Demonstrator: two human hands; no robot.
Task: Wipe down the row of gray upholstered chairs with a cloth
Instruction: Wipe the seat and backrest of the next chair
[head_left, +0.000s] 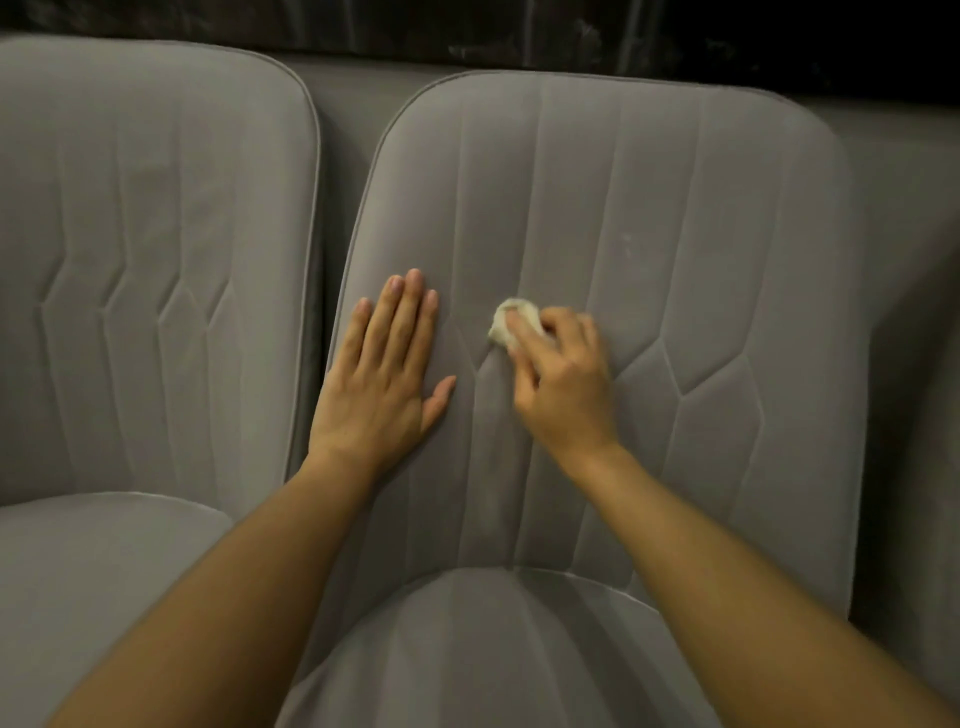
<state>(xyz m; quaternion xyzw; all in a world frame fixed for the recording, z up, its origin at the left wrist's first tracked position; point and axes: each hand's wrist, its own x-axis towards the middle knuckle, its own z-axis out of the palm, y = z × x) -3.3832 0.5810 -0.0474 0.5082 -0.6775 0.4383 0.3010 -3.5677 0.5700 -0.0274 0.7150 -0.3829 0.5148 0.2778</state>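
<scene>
cream cloth (511, 322) bunched under right hand's (563, 387) fingertips.

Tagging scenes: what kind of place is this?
Likely an indoor dining or waiting area: left chair and right chair, matching gray upholstery, stand side by side before a dark marbled slab, maybe a tabletop.

The chair back (649, 234) under the left hand (384, 374) and right hand (563, 379) is gray, its stitched vertical lines bending into angular honeycomb shapes. The neighbouring chair (156, 234) left of them matches. The cloth (506, 325) in the right hand is cream-white, and the wall (519, 26) beyond both hands is black with pale veins.
</scene>
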